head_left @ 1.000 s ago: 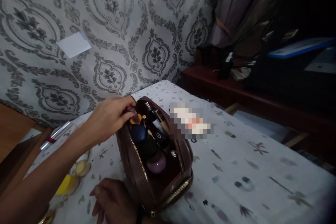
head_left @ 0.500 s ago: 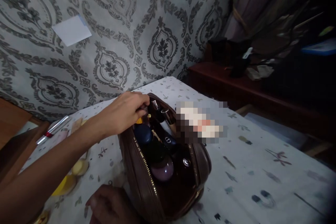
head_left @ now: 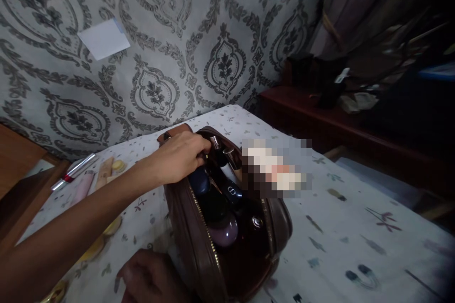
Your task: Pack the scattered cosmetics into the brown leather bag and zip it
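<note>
A brown leather zip bag [head_left: 185,232] gapes wide on the patterned cloth. My left hand [head_left: 186,154] reaches over its far left rim with curled fingers partly inside, and whatever they pinch is hidden. Just below that hand lies a dark blue rounded item [head_left: 199,180]. Also in the bag are two slim bottles [head_left: 228,158] with shiny caps, a black item [head_left: 232,192] with a round emblem, and a glossy mauve rounded item [head_left: 225,231]. My right hand [head_left: 151,274] is low beside the bag's near left side, dark and fingers curled; anything in it is hidden.
Left of the bag lie a silver tube with a red band [head_left: 73,173], a pink tube [head_left: 84,185] and several yellow cosmetics [head_left: 119,165]. A pixelated patch covers something right of the bag. Beyond the cloth stands a dark red cabinet [head_left: 284,104]; patterned wallpaper backs everything.
My left hand has moved slightly right and down, deeper over the bag opening, and now covers the orange-yellow item seen below it before. A brown strap or flap shows behind it. My right hand stays put.
</note>
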{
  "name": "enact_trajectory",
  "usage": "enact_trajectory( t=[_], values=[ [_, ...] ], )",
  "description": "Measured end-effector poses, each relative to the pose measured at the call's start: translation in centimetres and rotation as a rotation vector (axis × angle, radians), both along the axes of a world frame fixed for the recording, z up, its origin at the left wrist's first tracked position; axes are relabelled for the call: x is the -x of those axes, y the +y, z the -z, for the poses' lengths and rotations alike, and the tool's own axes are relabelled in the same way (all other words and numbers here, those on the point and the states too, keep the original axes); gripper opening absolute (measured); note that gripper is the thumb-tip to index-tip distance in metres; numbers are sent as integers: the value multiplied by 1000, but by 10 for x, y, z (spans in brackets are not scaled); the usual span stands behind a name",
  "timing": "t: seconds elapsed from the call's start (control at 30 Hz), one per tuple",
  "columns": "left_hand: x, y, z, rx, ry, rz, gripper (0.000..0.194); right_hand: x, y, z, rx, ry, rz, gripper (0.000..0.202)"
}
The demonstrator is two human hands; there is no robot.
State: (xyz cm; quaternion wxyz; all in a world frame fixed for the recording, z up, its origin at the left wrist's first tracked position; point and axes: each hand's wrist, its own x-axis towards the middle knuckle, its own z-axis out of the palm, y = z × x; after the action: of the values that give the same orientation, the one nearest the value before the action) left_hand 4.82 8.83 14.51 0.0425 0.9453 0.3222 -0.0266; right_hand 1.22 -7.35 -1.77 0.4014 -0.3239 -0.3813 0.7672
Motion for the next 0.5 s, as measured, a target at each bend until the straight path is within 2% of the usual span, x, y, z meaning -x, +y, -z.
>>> enact_trajectory(
  t=[0.2, 0.5],
  values=[
    [-2, 3, 5, 10, 29, 29, 12, 1, -4, -1, 24, -23, 70, 41],
    [-1, 4, 5, -11, 66, 22, 11, 3, -6, 3, 27, -60, 80, 39]
  ],
)
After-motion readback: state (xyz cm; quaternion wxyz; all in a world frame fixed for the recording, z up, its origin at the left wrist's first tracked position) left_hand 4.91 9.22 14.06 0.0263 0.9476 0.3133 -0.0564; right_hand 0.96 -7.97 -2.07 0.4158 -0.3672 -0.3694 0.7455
